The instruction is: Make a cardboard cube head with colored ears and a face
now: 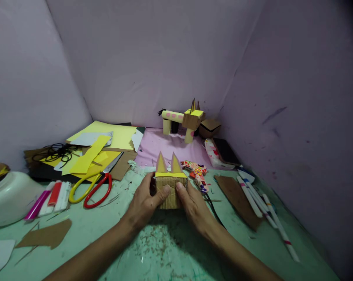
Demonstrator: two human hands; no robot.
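Between my two hands is a small cardboard box with a yellow top edge and two pointed, yellow-faced ears standing up from it. My left hand grips its left side, thumb on the front face. On the right side, my right hand holds it the same way, its thumb also pressed on the front. Just behind the box lies a glue gun in a colourful floral pattern, its black cord running toward my right forearm. Farther back stands a cardboard animal figure with a spotted yellow body.
Yellow-and-red-handled scissors lie left, near yellow paper sheets, black cord and several markers. A white rounded container stands far left. To the right are a brown cardboard piece, several white pens and a phone.
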